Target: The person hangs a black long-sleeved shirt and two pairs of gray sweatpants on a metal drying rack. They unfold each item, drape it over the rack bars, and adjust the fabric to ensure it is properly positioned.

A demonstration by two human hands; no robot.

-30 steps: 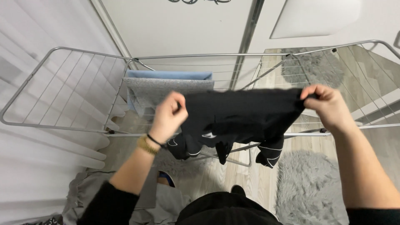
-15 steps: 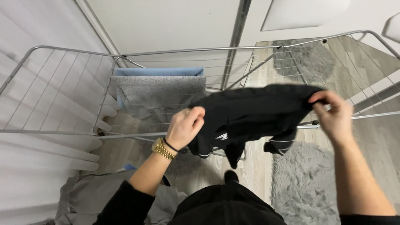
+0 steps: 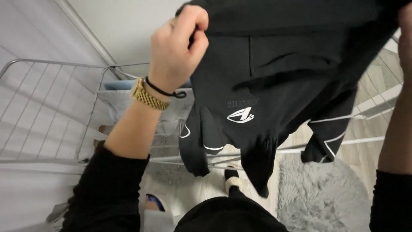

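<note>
Both hands had risen since the earlier frame, lifting the black garment (image 3: 274, 77) from the level of the rack rails to the top of the view, close to the camera. The left hand (image 3: 178, 45) was closed, with thumb and fingers pinching the upper left edge of the garment. A gold watch (image 3: 148, 95) and a thin black band (image 3: 165, 91) sat on the left wrist, above a black sleeve (image 3: 105, 189). The right hand (image 3: 405, 38) was cut off by the right border of the view; it lay against the upper right part of the garment, but its grip could not be determined. The garment hung spread between the two hands, with white piping along its lower edges and a small white emblem near its centre. Its lower ends hung in front of the grey metal drying rack (image 3: 56, 107).

On the rack, behind the left forearm, lay a grey towel (image 3: 118, 101) with a blue cloth (image 3: 113, 85) just beyond it. A shaggy grey rug (image 3: 322, 193) covered the wood floor at lower right. Grey fabric (image 3: 156, 219) lay on the floor at lower left.
</note>
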